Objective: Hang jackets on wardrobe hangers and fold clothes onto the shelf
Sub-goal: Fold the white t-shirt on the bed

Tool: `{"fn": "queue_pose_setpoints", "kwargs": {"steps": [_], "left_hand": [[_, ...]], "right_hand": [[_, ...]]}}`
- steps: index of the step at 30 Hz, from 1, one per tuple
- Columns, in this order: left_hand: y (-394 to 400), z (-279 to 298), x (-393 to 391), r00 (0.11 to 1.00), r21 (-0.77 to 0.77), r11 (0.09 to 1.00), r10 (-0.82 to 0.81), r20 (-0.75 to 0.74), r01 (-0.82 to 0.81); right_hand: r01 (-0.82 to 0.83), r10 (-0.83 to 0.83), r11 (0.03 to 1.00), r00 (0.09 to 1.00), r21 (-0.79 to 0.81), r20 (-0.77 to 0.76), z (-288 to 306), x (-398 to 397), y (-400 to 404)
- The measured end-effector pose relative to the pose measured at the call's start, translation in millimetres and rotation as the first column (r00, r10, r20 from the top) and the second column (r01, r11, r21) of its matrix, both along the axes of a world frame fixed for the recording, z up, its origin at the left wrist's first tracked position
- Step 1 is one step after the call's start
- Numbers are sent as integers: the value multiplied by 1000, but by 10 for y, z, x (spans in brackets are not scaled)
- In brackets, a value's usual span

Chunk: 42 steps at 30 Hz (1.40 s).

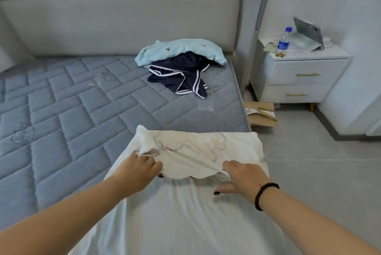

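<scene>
On the near right edge of the bed (82,93), left hand (140,169) and right hand (245,177) pinch the white garment's (195,149) folded edge with curled fingers; it looks light, limp, best held by its corners.

Even, soft daylight-like illumination with no glare, faint shadows only under the folded white garment (198,151) and beside the nightstand (299,77); wide-angle bending evident at the frame edges, slight softness throughout, forearms blurred near the bottom corners.

Low in the frame, the left hand (142,169) and right hand (244,178) are gripping a folded white printed cotton garment (198,151) on the grey quilted mattress (61,110).
</scene>
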<state>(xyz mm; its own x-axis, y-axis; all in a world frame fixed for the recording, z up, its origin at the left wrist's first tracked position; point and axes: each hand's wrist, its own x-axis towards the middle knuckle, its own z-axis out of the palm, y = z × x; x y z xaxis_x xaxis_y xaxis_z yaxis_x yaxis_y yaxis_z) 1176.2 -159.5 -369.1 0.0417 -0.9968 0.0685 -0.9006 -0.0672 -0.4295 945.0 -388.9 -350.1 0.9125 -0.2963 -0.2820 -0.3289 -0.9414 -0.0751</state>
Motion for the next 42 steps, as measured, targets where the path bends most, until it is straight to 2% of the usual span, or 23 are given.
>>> {"fn": "queue_pose_setpoints", "kwargs": {"steps": [3, 7, 9, 12, 15, 20, 22, 23, 25, 26, 27, 28, 29, 30, 31, 32, 33, 35, 37, 38, 39, 40, 42], "left_hand": [[392, -36, -359, 982, 25, 986, 166, -89, -165], [859, -93, -807, 950, -4, 969, 241, -199, -247], [1097, -124, -973, 936, 23, 966, 256, -239, -258], [1350, -124, -1223, 911, 52, 956, 293, -291, -290], [1556, -145, -1395, 847, 104, 934, 355, -397, -343], [1915, -363, -1672, 762, 87, 944, 309, -569, -318], [2029, -398, -1757, 741, 213, 927, 375, -558, -309], [2038, -322, -1794, 719, 366, 880, 462, -519, -302], [2057, -372, -1811, 825, 362, 873, 450, -343, -327], [2039, -364, -1869, 832, 375, 870, 448, -328, -320], [1995, -259, -1958, 789, 423, 828, 518, -330, -367], [1932, -128, -2039, 730, 472, 790, 578, -363, -391], [1905, 22, -2121, 688, 450, 794, 592, -420, -408], [1848, 64, -2165, 685, 330, 821, 571, -451, -467], [1782, 105, -2176, 655, 323, 801, 598, -461, -504], [1697, 167, -2189, 595, 386, 758, 652, -470, -525], [1600, 226, -2190, 555, 421, 731, 682, -476, -537], [1303, 377, -2212, 543, 474, 712, 702, -461, -518], [904, 429, -2261, 525, 372, 773, 627, -576, -514], [680, 445, -2302, 499, 307, 801, 570, -653, -514], [439, 453, -2359, 471, 260, 821, 518, -714, -508], [196, 438, -2419, 447, 225, 839, 469, -762, -496], [-275, 336, -2512, 374, 213, 852, 418, -828, -478]], "right_hand": [[-7, 7, 1000, 999, 10, -43, 40, -259, 363], [86, -89, 985, 996, 147, 8, 22, -697, 734], [106, -105, 977, 994, 184, -15, -7, -907, 888], [63, -62, 990, 998, 127, -16, -125, -1119, 1106], [27, -26, 993, 1000, 111, -11, -213, -1298, 1304], [-10, 10, 989, 1000, 146, -2, -230, -1603, 1529], [-42, 49, 987, 998, 157, -38, -269, -1700, 1615], [-50, 61, 983, 997, 174, -56, -298, -1740, 1649], [-48, 69, 974, 994, 223, -89, -338, -1799, 1691], [-37, 66, 964, 993, 263, -102, -350, -1816, 1696], [-19, 56, 948, 993, 318, -108, -345, -1827, 1696], [18, 25, 919, 994, 394, -103, -343, -1832, 1689], [75, -39, 869, 996, 490, -83, -338, -1831, 1685], [146, -143, 799, 988, 583, -50, -328, -1821, 1675], [208, -283, 730, 959, 651, 10, -313, -1805, 1649], [261, -437, 684, 894, 681, 96, -310, -1784, 1594], [320, -581, 659, 791, 681, 190, -317, -1766, 1524], [485, -801, 558, 526, 673, 285, -339, -1756, 1362], [603, -941, 311, 302, 735, 150, -372, -1779, 1199], [617, -971, 174, 237, 768, 29, -401, -1798, 1131], [609, -977, 67, 200, 790, -71, -422, -1816, 1078], [583, -974, 1, 185, 812, -131, -437, -1829, 1045], [483, -965, -60, 197, 873, -175, -426, -1824, 1020]]}}
